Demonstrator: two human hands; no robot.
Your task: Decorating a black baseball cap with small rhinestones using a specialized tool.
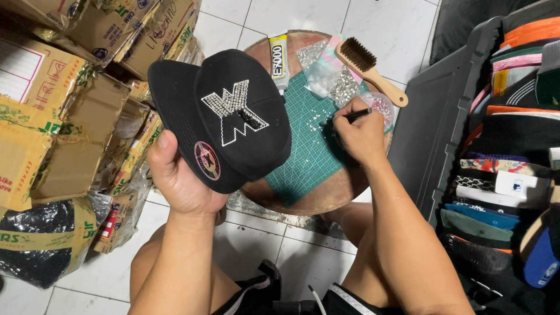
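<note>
Round wooden stool (326, 195), green cutting mat (309, 146), white tiled floor (262, 245).

my pen (357, 115) tip too small to tell | cap (224, 119) hides left of my stool (326, 195) | cardboard boxes (41, 81) cut off upper left
</note>
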